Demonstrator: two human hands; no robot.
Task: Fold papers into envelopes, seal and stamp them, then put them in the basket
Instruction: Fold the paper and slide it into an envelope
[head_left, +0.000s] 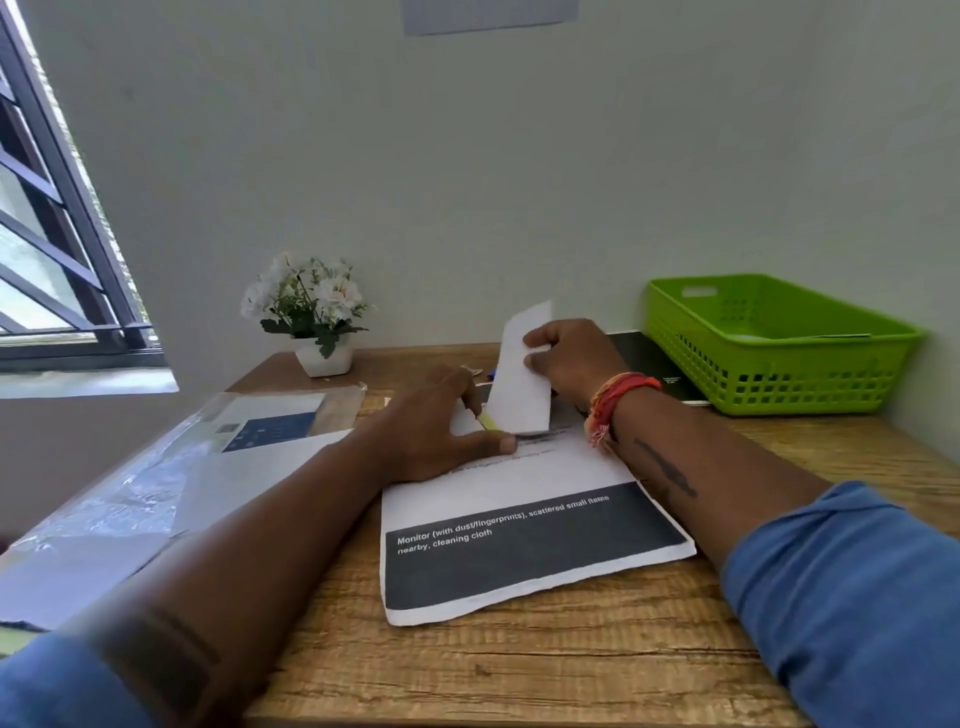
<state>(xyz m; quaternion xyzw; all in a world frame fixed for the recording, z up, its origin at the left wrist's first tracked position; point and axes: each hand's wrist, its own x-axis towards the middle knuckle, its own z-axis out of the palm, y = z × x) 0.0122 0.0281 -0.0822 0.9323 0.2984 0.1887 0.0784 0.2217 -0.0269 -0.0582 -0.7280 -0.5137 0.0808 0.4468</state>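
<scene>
My right hand (569, 358) grips a white folded paper or envelope (519, 379), held upright and tilted over the far middle of the desk. My left hand (441, 431) lies just left of it, its fingers curled around a small yellow object (487, 421) and its thumb resting on a stack of printed sheets (519, 551). The stack's top sheet has a dark band with white text. A green plastic basket (779, 358) stands at the far right against the wall, with a flat white piece lying inside it.
A clear plastic pack of white paper (171, 467) lies on the left of the wooden desk (519, 670). A potted white flower (311, 317) stands at the back. A black book (654, 364) lies beside the basket. A window is at the left.
</scene>
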